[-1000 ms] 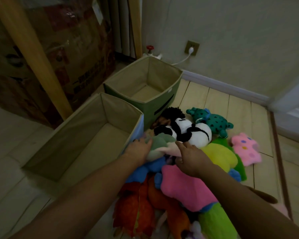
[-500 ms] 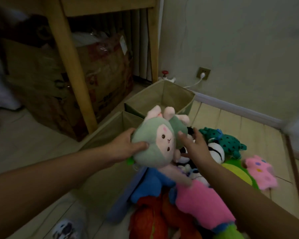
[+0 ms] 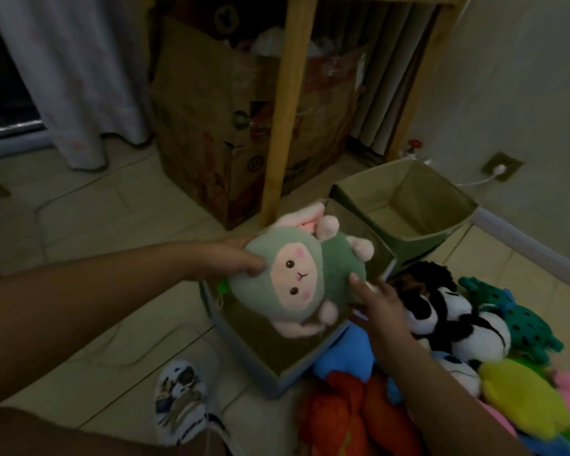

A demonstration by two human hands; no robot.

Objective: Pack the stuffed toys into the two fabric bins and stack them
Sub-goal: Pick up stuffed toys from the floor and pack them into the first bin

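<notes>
A green plush with a pink face and pink ears (image 3: 297, 278) hangs above the near fabric bin (image 3: 287, 373). My left hand (image 3: 231, 258) grips its head from the left, thumb on the front. My right hand (image 3: 379, 301) touches its lower right side with straightened fingers. The far fabric bin (image 3: 405, 205) stands open with nothing visible inside, just behind the near one. To the right on the floor lies a heap of toys: a black-and-white plush (image 3: 454, 320), a teal spotted plush (image 3: 520, 317), a blue plush (image 3: 346, 353), an orange plush (image 3: 352, 419) and a yellow-green plush (image 3: 524, 396).
A wooden table leg (image 3: 287, 106) rises just behind the bins, with a cardboard box (image 3: 218, 120) under the table. A white curtain (image 3: 79, 70) hangs at the left. A patterned shoe (image 3: 181, 399) rests on the tile floor. Wall socket (image 3: 502, 166) at the right.
Both hands lifted the green plush off the toy heap and carried it left, over the near bin. The view has swung left and down.
</notes>
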